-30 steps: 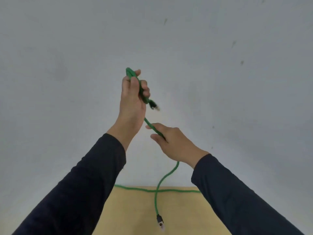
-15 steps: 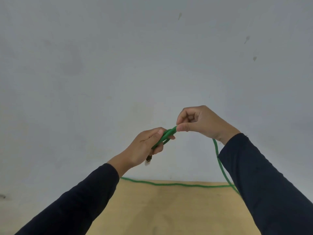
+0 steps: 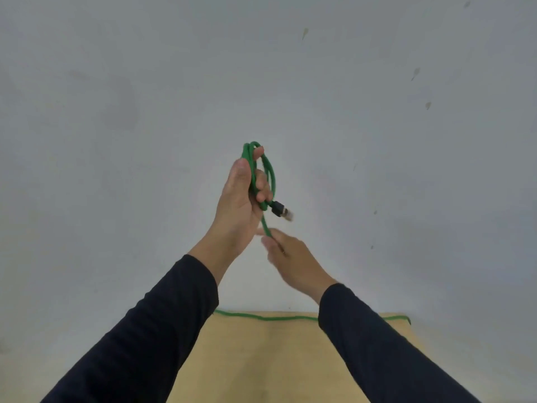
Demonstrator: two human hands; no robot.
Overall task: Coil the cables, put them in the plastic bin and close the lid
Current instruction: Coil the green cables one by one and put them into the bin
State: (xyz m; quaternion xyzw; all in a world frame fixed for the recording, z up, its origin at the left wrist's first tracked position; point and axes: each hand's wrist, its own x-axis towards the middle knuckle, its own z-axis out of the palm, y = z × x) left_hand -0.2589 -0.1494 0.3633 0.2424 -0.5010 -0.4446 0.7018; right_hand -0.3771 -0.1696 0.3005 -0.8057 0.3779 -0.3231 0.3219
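The left hand (image 3: 242,196) was raised upright before the wall (image 3: 116,112), its fingers closed around several loops of the green cable (image 3: 272,177), whose plug (image 3: 280,210) was left protruding. Below it, the blurred right hand (image 3: 290,254) was pinched on the trailing strand. More cable was laid along the tabletop (image 3: 261,359) edge.

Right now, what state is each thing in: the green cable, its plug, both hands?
Green cable: partly coiled, loops upright in the left hand, the rest trailing along the table's far edge.
Plug: loose, sticking out beside the loops.
Left hand: raised, closed around the loops.
Right hand: lower, blurred, pinching the trailing strand.
Table: bare wood.
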